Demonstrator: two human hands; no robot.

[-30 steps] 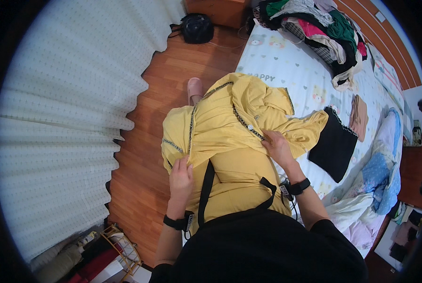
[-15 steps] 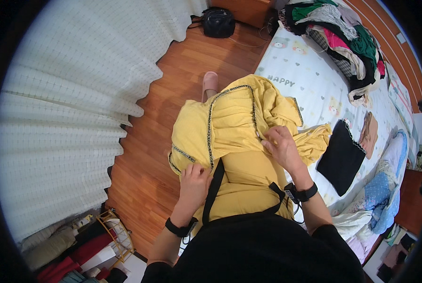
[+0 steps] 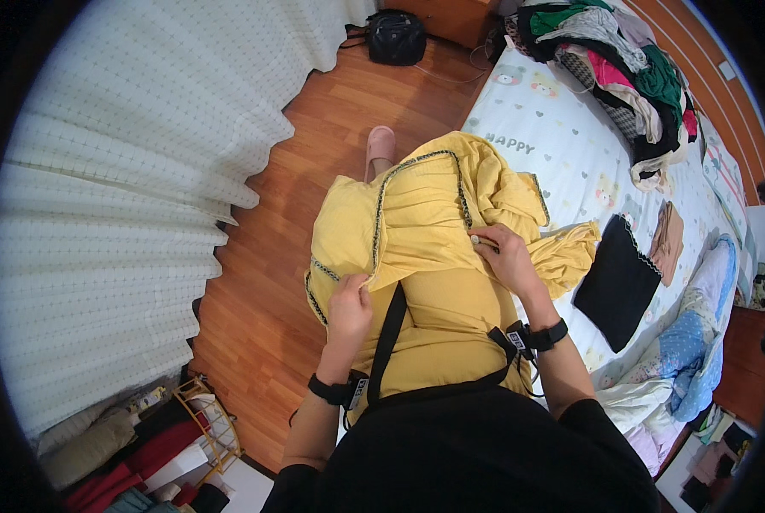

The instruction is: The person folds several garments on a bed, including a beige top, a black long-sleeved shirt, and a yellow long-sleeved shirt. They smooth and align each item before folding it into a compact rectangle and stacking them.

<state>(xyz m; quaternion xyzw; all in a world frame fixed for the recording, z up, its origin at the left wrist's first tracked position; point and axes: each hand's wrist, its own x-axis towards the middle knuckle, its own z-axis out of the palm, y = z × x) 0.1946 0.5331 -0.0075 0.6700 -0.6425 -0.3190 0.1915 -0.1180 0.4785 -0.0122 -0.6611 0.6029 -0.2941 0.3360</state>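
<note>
A yellow garment [image 3: 421,214] with dark patterned trim lies spread over my lap, its far right part bunched on the bed. The fingers of my left hand [image 3: 349,312] are closed on its near left edge, by the lower end of one trim line. Near the end of the other trim line, my right hand [image 3: 508,256] pinches the cloth, and a small pale spot shows at its fingertips. Beneath are my legs in yellow trousers [image 3: 451,312], crossed by black straps [image 3: 388,342]. A loose yellow fold [image 3: 570,256] rests on the bed beside my right hand.
On the patterned bed sheet [image 3: 519,111] to the right lie a folded black garment [image 3: 617,286], a tan folded piece [image 3: 667,244] and a blue quilt [image 3: 690,359]. A clothes pile [image 3: 630,81] sits farther back. White curtains [image 3: 126,188] hang left; a black bag [image 3: 397,38] stands on the floor.
My left hand has moved slightly up and away from me, lifting the garment's near left edge a little. My right hand has shifted slightly, still at the trim's end.
</note>
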